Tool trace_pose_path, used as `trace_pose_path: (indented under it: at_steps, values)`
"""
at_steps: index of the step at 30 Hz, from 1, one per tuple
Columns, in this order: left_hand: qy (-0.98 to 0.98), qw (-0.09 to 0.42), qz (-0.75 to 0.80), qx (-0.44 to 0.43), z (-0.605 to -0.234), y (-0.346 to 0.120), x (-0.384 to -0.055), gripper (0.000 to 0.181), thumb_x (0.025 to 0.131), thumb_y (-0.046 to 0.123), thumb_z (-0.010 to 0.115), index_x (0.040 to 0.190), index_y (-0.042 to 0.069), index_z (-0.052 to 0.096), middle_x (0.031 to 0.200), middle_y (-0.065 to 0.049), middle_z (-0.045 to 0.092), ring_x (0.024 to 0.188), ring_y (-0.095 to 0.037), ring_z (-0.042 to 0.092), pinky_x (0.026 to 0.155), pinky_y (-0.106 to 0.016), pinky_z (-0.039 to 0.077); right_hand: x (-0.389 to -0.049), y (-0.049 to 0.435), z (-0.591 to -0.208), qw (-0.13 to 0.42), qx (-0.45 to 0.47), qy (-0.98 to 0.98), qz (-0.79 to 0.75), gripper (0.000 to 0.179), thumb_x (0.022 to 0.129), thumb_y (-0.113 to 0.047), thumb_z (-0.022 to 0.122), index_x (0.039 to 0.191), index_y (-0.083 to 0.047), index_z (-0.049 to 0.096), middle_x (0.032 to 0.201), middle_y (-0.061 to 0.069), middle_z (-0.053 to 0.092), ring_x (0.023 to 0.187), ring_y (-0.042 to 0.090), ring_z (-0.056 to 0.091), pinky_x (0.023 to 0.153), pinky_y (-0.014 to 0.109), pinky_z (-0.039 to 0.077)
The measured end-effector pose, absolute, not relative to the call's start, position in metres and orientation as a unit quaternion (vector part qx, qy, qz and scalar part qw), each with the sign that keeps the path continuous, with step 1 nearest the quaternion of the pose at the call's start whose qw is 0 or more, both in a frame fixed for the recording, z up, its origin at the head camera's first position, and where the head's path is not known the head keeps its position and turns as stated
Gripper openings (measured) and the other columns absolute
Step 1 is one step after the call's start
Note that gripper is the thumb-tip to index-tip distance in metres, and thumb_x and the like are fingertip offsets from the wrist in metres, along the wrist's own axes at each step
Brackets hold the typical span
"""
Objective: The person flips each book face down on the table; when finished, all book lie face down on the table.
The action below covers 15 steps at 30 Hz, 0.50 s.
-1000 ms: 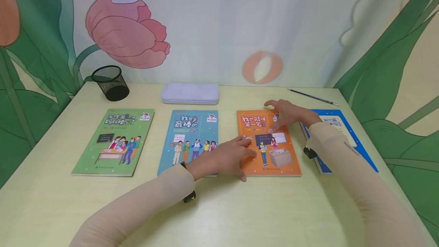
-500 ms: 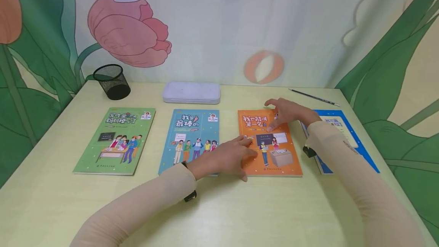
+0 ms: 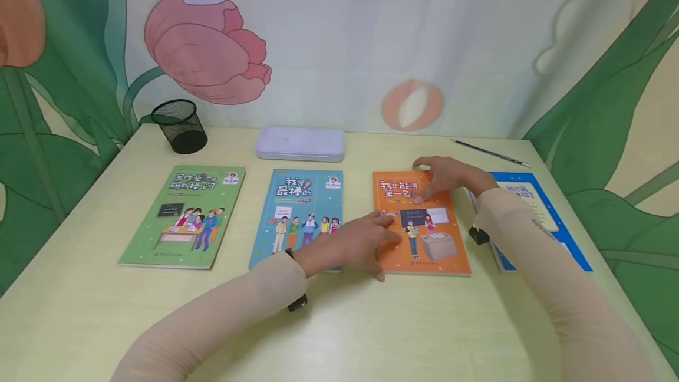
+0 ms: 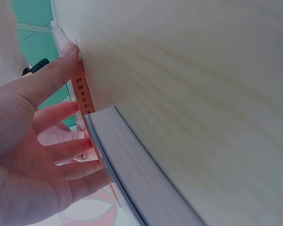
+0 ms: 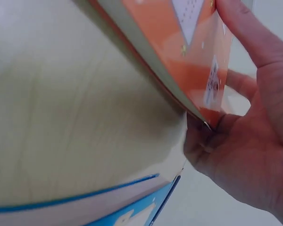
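An orange book (image 3: 440,252) lies on the table between my hands. My left hand (image 3: 363,240) rests at its left side, fingers fairly straight on the cover's edge and thumb at the near-left corner. Its spine (image 4: 82,89) shows beyond those fingers in the left wrist view. My right hand (image 3: 448,175) holds the far-right corner, thumb on the cover; in the right wrist view its other fingers curl round that corner of the orange book (image 5: 198,70). A teal book (image 3: 294,199) lies partly under my left forearm. My right sleeve partly covers a blue-and-white book (image 3: 562,229).
A green book (image 3: 183,217) lies at the left of the table (image 3: 339,335). Along the back stand a black mesh pen holder (image 3: 183,128) and a lavender pencil case (image 3: 300,144). A pencil (image 3: 490,152) lies at the back right, before a printed curtain (image 3: 329,46).
The head view has shifted slightly, so the whole scene sits a little further right. Both hands keep their places on the orange book.
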<state>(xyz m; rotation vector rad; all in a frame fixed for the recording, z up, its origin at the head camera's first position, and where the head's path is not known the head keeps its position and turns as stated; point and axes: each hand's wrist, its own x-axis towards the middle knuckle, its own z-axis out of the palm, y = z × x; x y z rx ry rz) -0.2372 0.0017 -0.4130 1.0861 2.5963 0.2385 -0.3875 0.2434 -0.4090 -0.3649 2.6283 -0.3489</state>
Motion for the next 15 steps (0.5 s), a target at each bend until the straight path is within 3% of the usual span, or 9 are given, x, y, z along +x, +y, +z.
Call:
trace_pose_path:
  at_steps: [5, 9, 15]
  values:
    - [0.910, 0.162, 0.083, 0.371, -0.411, 0.002, -0.237, 0.077, 0.077, 0.041, 0.085, 0.145, 0.021, 0.054, 0.164, -0.010, 0.030, 0.153, -0.038, 0.024, 0.122, -0.045, 0.029, -0.387, 0.249, -0.411, 0.208, -0.135, 0.955, -0.162, 0.099, 0.074, -0.053, 0.084, 0.149, -0.008, 0.038, 0.144, 0.024, 0.048, 0.124, 0.041, 0.050, 0.108, 0.059, 0.043]
    - [0.909, 0.165, 0.087, 0.372, -0.411, 0.002, -0.236, 0.077, 0.078, 0.040, 0.085, 0.145, 0.021, 0.054, 0.164, -0.010, 0.030, 0.153, -0.038, 0.023, 0.122, -0.045, 0.028, -0.384, 0.268, -0.415, 0.214, -0.123, 0.939, -0.241, 0.098, 0.080, -0.050, 0.080, 0.156, -0.015, 0.029, 0.150, 0.022, 0.042, 0.130, 0.042, 0.047, 0.106, 0.060, 0.044]
    - [0.908, 0.161, 0.086, 0.377, -0.411, 0.004, -0.235, 0.076, 0.078, 0.040, 0.085, 0.145, 0.021, 0.054, 0.163, -0.010, 0.031, 0.153, -0.037, 0.024, 0.122, -0.043, 0.029, -0.377, 0.293, -0.416, 0.250, -0.120, 0.896, -0.348, 0.094, 0.088, -0.043, 0.075, 0.160, -0.022, 0.019, 0.144, 0.021, 0.050, 0.117, 0.035, 0.061, 0.095, 0.046, 0.056]
